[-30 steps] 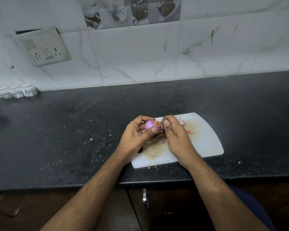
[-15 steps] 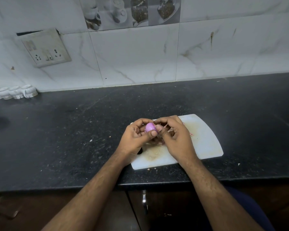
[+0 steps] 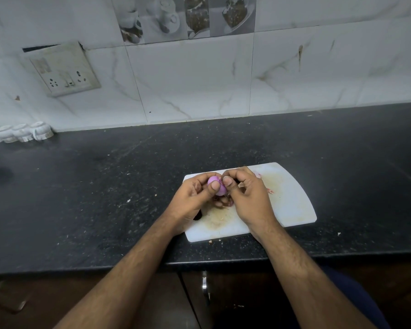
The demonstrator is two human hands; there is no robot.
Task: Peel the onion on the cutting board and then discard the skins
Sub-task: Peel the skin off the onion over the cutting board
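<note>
A small purple onion [image 3: 214, 182] is held just above the white cutting board [image 3: 292, 205]. My left hand [image 3: 192, 195] grips it, thumb pressed on its front. My right hand [image 3: 247, 195] pinches at the onion's right side with thumb and fingers curled. Dark loose skins [image 3: 222, 202] lie on the board under the hands, partly hidden. More pinkish skin pieces [image 3: 269, 191] lie on the board right of my right hand.
The board sits on a black stone counter [image 3: 105, 198] near its front edge [image 3: 223, 263]. Small white cups [image 3: 22, 132] stand at the far left by the tiled wall. A socket plate [image 3: 62, 70] hangs on the wall. A cabinet handle [image 3: 205, 286] shows below the counter.
The brownish skin patch seen on the onion a second ago is gone; its smooth purple surface now shows. Both hands stayed over the board, with my right thumb shifted closer to the onion.
</note>
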